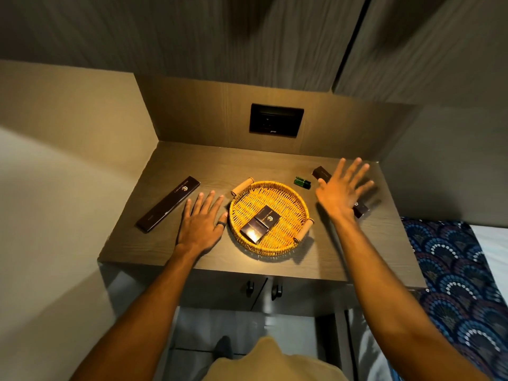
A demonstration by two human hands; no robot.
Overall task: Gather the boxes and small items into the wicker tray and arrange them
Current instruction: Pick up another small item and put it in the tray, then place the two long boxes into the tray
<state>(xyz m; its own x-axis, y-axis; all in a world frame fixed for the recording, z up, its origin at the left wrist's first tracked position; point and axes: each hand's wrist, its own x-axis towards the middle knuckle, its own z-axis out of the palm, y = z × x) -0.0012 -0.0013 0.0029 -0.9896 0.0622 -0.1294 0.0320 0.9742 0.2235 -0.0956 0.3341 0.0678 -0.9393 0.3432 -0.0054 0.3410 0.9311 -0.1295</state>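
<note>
Both hands open, nothing held yet.
The wicker tray [268,217] (two dark boxes inside) sits between left hand [200,224] and right hand [342,191]; next, probably grab the box [360,209] under the right one.

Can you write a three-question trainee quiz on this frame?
1. True or false: the wicker tray is empty.
2. Which lies left of the tray? A. green bottle B. long box C. wall socket
3. What does the right hand hold?

Key: 1. False, two small boxes lie in it. 2. B. 3. Nothing; it hovers spread open, partly hiding two dark boxes on the table. The left hand is flat and holds nothing.
</note>
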